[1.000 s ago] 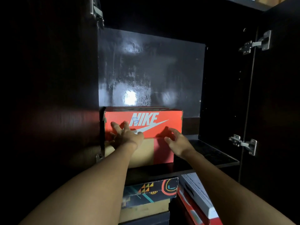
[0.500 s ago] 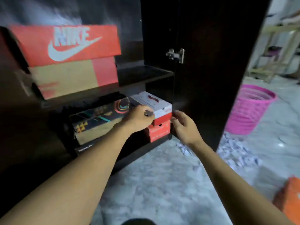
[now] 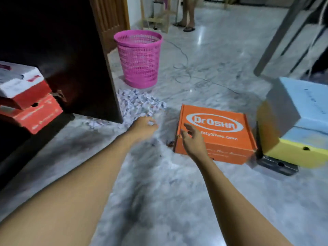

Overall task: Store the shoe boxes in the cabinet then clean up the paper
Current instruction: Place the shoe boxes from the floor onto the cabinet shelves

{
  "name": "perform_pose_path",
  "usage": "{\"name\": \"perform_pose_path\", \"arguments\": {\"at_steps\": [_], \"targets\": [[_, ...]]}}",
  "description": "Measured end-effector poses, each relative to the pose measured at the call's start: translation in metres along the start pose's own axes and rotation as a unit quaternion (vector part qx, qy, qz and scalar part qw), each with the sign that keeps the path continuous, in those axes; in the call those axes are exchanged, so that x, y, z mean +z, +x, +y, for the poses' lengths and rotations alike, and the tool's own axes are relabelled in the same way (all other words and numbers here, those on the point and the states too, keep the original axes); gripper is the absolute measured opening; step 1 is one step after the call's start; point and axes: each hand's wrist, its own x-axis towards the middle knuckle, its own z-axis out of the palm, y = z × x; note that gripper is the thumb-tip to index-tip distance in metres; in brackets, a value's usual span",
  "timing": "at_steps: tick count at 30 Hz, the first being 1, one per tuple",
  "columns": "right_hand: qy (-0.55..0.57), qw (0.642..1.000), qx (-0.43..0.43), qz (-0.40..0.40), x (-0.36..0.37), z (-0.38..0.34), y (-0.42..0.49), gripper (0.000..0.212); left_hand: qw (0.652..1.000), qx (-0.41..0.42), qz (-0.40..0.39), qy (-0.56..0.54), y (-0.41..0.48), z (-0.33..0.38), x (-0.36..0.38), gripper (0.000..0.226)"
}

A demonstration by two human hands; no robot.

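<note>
The orange shoe box [image 3: 215, 134] is a flat, closed carton with a white oval logo reading "Dr OSHA" and a web address printed on its lid. It rests on the marble floor [image 3: 159, 201], directly ahead of the right hand [image 3: 192, 139], whose fingers [image 3: 188, 126] are spread and released, just short of the box's near left corner; contact cannot be confirmed. The left hand [image 3: 143, 126] hangs loosely curled, grasping nothing, over the edge of the shredded paper [image 3: 140, 103], which lies beyond the fingers between the cabinet door [image 3: 74, 55] and the pink basket [image 3: 139, 57]. A blue and yellow box [image 3: 301, 125] stands right of the orange box. Half a second earlier, both hands were at the red and white boxes [image 3: 26, 96] inside the cabinet; those boxes now sit far left of the fingers.
</note>
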Motion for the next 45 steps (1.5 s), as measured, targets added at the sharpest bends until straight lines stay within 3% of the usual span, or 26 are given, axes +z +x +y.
{"name": "perform_pose_path", "arguments": {"at_steps": [5,11,17,25,29,32,35,37,40,42,45], "targets": [[-0.055,0.991,0.069,0.100,-0.054,0.066,0.012,0.041,0.997,-0.013,-0.033,-0.063,0.042,0.018,0.088,0.046],[-0.193,0.953,0.165,0.165,-0.108,0.125,0.040,0.061,0.993,-0.065,-0.037,-0.089,0.085,0.008,0.151,0.068],[-0.180,0.935,0.242,0.184,-0.142,0.163,0.061,0.078,0.991,-0.077,-0.016,-0.108,0.104,-0.005,0.182,0.051],[-0.105,0.941,0.211,0.243,-0.133,0.171,0.051,0.102,0.988,-0.108,0.073,-0.077,0.107,-0.019,0.181,0.036],[-0.090,0.940,0.191,0.268,-0.118,0.169,0.036,0.082,0.979,-0.156,0.129,-0.009,0.101,-0.041,0.154,0.055],[0.015,0.928,0.217,0.301,-0.114,0.170,0.028,0.063,0.973,-0.198,0.122,-0.006,0.096,-0.055,0.137,0.057],[0.140,0.932,0.233,0.242,-0.114,0.177,0.024,0.059,0.971,-0.213,0.061,-0.090,0.095,-0.065,0.134,0.054],[0.167,0.940,0.234,0.182,-0.112,0.180,0.022,0.047,0.968,-0.220,0.032,-0.114,0.092,-0.067,0.133,0.057],[0.195,0.943,0.206,0.174,-0.113,0.179,0.016,0.033,0.967,-0.221,0.019,-0.129,0.086,-0.070,0.125,0.051],[0.226,0.945,0.171,0.164,-0.116,0.177,0.010,0.033,0.965,-0.215,-0.011,-0.151,0.083,-0.069,0.114,0.055],[0.233,0.953,0.131,0.140,-0.119,0.164,0.004,0.053,0.960,-0.220,-0.042,-0.171,0.077,-0.070,0.095,0.060]]}}
